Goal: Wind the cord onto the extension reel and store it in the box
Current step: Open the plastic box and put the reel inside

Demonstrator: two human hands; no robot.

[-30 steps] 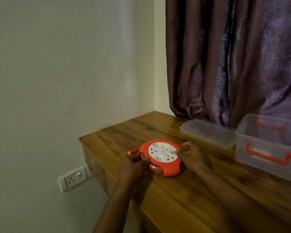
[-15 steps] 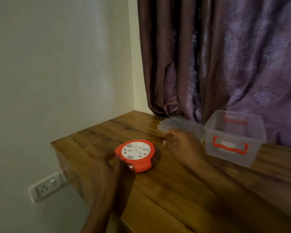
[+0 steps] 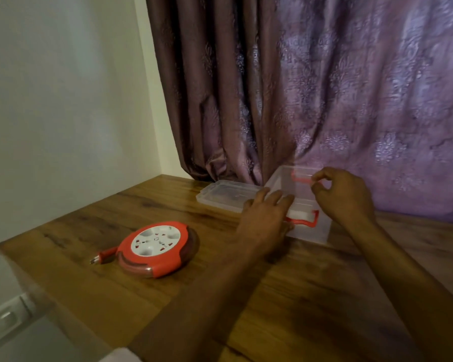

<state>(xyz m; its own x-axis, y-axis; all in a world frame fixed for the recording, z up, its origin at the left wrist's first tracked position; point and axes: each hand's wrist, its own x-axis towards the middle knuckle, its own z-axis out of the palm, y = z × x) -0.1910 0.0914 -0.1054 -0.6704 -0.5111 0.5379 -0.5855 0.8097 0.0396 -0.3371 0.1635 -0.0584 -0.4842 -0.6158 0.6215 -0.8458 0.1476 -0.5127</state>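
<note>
The red and white extension reel lies flat on the wooden table, its cord wound in and its red plug sticking out at the left. No hand touches it. The clear plastic box with red handles stands open at the back, to the right of the reel. My left hand grips the box's near wall, fingers over the rim. My right hand pinches the far rim by the far red handle.
The box's clear lid lies on the table just left of the box. A purple curtain hangs behind. The table's left edge drops beside a white wall with a socket low down.
Both hands have left the reel and moved right and back to the box. The view has swung right, so the reel now lies at the lower left.
</note>
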